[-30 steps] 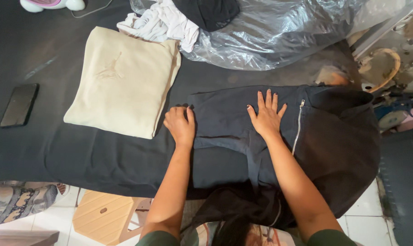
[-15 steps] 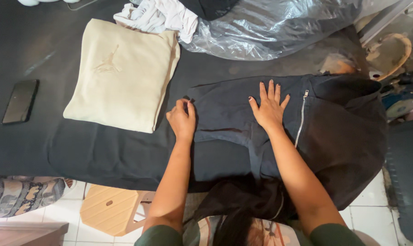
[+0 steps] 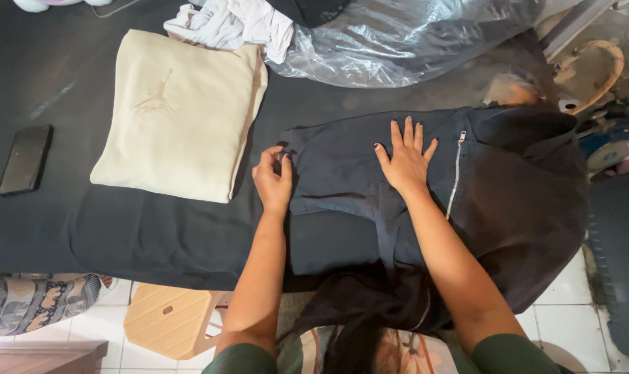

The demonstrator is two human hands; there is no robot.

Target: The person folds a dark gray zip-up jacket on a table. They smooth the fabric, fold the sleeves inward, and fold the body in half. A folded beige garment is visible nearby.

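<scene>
Hands on dark navy zip-front garment (image 3: pixel 349 173), spread across black cloth-covered table (image 3: pixel 120 228). Right hand (image 3: pixel 406 163) lies flat, fingers splayed, palm pressed on the fabric just left of the silver zipper (image 3: pixel 454 173); nothing gripped. Left hand (image 3: pixel 273 180) sits at the garment's left edge, fingers curled, thumb and fingertips pinching the corner of the folded fabric. Garment's right part hangs over the table end; lower portion drapes off the near edge toward the person's lap.

Just left of the left hand: folded cream sweatshirt (image 3: pixel 179 114) with faint embossed figure, lying flat, close to the navy piece but not touching. Crumpled white cloth (image 3: pixel 234 24) at the sweatshirt's top corner, partly resting on it. Clear crinkled plastic bag (image 3: pixel 411 38) behind the navy garment. Black smartphone (image 3: pixel 25 158) face down near the table's left side, well apart from both hands. Light wooden stool (image 3: pixel 169 318) on white tiled floor (image 3: pixel 571 325) under the near edge.
</scene>
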